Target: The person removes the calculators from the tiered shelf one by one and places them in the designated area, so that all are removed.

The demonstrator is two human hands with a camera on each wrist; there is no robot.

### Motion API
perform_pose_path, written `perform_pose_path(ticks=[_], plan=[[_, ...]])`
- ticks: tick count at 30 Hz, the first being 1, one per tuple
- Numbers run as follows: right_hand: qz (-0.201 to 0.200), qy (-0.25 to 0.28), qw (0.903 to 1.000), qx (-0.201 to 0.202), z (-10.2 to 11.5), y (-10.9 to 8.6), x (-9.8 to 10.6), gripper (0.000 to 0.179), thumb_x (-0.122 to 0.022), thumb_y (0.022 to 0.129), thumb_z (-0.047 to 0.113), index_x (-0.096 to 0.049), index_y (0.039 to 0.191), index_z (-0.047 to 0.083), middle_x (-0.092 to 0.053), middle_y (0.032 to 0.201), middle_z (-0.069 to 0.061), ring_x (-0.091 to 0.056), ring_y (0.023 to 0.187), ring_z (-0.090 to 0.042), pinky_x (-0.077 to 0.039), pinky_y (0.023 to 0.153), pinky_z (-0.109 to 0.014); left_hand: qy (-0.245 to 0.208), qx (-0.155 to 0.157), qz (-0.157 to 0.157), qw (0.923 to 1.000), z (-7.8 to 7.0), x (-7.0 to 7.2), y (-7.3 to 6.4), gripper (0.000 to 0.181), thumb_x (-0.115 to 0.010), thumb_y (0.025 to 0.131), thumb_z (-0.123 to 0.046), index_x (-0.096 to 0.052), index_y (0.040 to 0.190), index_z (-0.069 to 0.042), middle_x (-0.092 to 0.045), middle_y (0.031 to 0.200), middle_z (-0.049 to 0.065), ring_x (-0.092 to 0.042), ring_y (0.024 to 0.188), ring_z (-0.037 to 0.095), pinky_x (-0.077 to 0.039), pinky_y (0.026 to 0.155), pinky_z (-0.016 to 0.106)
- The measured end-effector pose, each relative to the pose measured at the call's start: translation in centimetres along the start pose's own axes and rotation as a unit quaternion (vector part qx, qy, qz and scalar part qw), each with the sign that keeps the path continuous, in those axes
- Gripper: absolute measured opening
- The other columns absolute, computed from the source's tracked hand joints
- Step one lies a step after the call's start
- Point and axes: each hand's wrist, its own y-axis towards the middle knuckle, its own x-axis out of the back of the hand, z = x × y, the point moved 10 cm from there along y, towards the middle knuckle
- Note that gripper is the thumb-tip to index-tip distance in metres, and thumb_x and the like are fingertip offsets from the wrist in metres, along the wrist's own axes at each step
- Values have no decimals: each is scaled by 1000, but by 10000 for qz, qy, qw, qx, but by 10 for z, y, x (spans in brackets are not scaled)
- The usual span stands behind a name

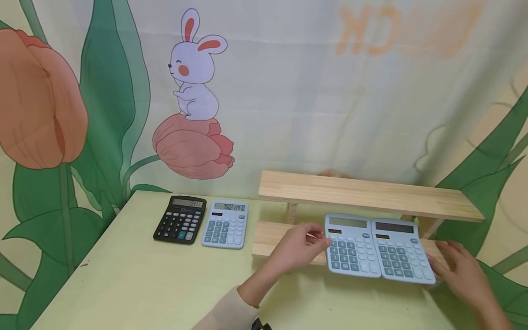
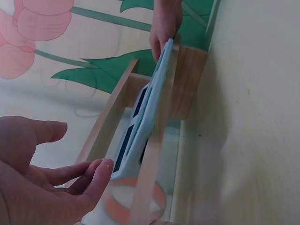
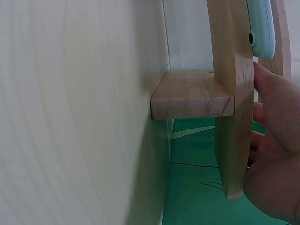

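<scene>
Two light-blue calculators, the left one [image 1: 353, 245] and the right one [image 1: 401, 251], stand side by side, leaning back on the lower board [image 1: 268, 236] of a wooden two-tier shelf. At the left calculator's left edge is my left hand [image 1: 298, 245], a fingertip at that edge. In the left wrist view, the left hand [image 2: 51, 173] has its fingers loosely bent and apart. Beside the right calculator's lower right corner, my right hand [image 1: 464, 270] rests at the shelf's right end. The right wrist view has the right hand [image 3: 276, 140] against the board, some fingertips hidden behind it.
A black calculator [image 1: 180, 220] and another light-blue calculator [image 1: 225, 224] lie on the pale yellow table [image 1: 165, 284], left of the shelf. The upper board [image 1: 363, 195] runs above and behind the leaning calculators. A printed curtain [image 1: 288, 91] hangs behind the table.
</scene>
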Motion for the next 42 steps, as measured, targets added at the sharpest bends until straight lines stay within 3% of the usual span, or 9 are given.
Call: perform_pose_path(ticks=[9, 15, 19, 27, 32, 35, 42], plan=[[-67, -38, 9999, 94, 3, 3, 0, 64, -61, 108, 36, -48, 142, -17, -35, 146, -51, -30, 135, -71, -28, 101, -84, 230, 22, 184, 9996, 12, -18, 0, 51, -78, 97, -30, -65, 128, 9, -65, 110, 10, -62, 100, 14, -54, 87, 24], [-152, -40, 9998, 92, 1, 0, 1, 62, -62, 107, 34, -49, 141, -16, -36, 145, -51, -31, 133, -72, -27, 101, -84, 601, 209, 58, 9980, 21, -28, 1, 67, -82, 95, -34, -57, 143, 5, -59, 113, 3, -57, 101, 14, -52, 88, 24], [-161, -62, 9998, 88, 2, 2, 1, 62, -62, 107, 35, -49, 141, -15, -36, 145, -51, -32, 132, -71, -28, 100, -84, 885, 168, -55, 9959, 23, -35, 0, 68, -83, 94, -33, -57, 146, 1, -57, 116, 0, -57, 105, 10, -52, 92, 23], [-133, -147, 9998, 17, 4, 2, 1, 63, -62, 107, 35, -49, 140, -17, -35, 144, -52, -32, 131, -72, -28, 100, -84, 1901, 185, -453, 9805, 21, -44, -4, 85, -89, 84, -49, -55, 153, -12, -55, 118, -4, -47, 96, 6, -46, 75, 20], [-164, -146, 9997, 71, 4, 1, 4, 63, -61, 107, 35, -49, 140, -17, -36, 143, -53, -31, 132, -73, -27, 100, -85, 2524, -58, -624, 9656, 15, -49, -3, 94, -87, 83, -57, -51, 156, -11, -55, 126, -1, -46, 105, 8, -46, 81, 18], [-163, -131, 9998, 67, 4, 1, 4, 63, -62, 107, 35, -49, 140, -17, -36, 144, -53, -32, 131, -72, -27, 100, -85, 2699, -181, -702, 9602, 12, -51, -4, 95, -86, 83, -58, -50, 156, -9, -55, 128, 1, -46, 109, 9, -46, 87, 18], [-164, -87, 9998, 51, 4, 0, 2, 63, -63, 107, 34, -49, 141, -17, -35, 144, -52, -32, 131, -72, -28, 100, -84, 2785, -142, -848, 9566, 13, -52, -5, 94, -88, 82, -56, -52, 154, -7, -55, 125, 1, -46, 107, 9, -45, 86, 17]])
